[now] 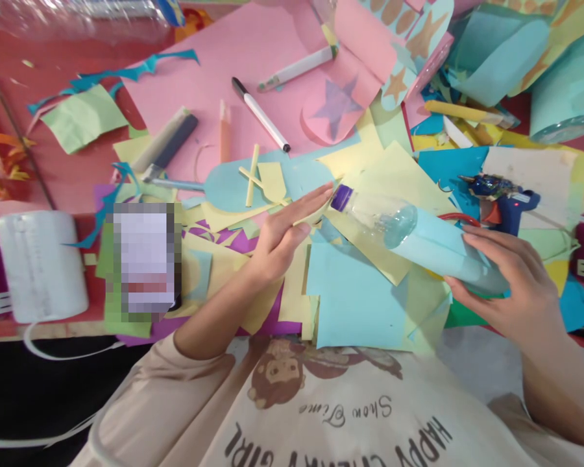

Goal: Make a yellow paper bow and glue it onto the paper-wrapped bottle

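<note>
My right hand wraps round the lower end of a clear plastic bottle with a purple cap; light blue paper is rolled about the bottle's body. The bottle lies tilted, cap toward the left. My left hand is flat with the fingers stretched out together, fingertips close to the purple cap and resting over yellow paper scraps. A light blue sheet lies under the bottle near the table's front edge.
A blue glue gun lies right of the bottle. Two markers rest on a pink sheet at the back. A white cylinder stands at left, beside a blurred card. Coloured paper scraps cover the table.
</note>
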A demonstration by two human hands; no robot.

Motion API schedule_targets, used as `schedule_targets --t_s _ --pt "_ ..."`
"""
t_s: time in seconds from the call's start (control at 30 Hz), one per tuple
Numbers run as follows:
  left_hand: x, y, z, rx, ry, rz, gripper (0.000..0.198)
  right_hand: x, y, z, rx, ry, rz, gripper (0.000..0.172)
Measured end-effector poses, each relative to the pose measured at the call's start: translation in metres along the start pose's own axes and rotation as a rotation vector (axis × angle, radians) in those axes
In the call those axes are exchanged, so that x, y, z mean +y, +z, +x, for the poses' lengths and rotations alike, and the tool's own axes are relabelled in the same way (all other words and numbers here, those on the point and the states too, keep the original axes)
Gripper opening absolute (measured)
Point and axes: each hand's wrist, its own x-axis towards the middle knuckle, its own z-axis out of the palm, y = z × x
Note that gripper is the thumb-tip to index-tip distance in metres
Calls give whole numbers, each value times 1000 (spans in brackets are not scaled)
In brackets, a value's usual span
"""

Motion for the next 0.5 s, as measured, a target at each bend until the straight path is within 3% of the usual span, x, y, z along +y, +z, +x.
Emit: schedule_targets --t_s 0.07,0.17,0.27,0.3,0.5 --pt "0 2 -1 8 -37 -108 46 0 0 1 -11 0 1 83" --pt "2 5 0 136 -145 -248 52 1 1 3 -22 -3 8 84" --pt "3 8 4 240 -174 -295 26 2 3 4 -37 -42 12 86" --pt "3 8 6 246 -158 -293 19 3 3 4 -49 -53 7 87" --pt "-1 8 8 191 -182 -219 28 -2 2 13 -133 -108 -120 83"
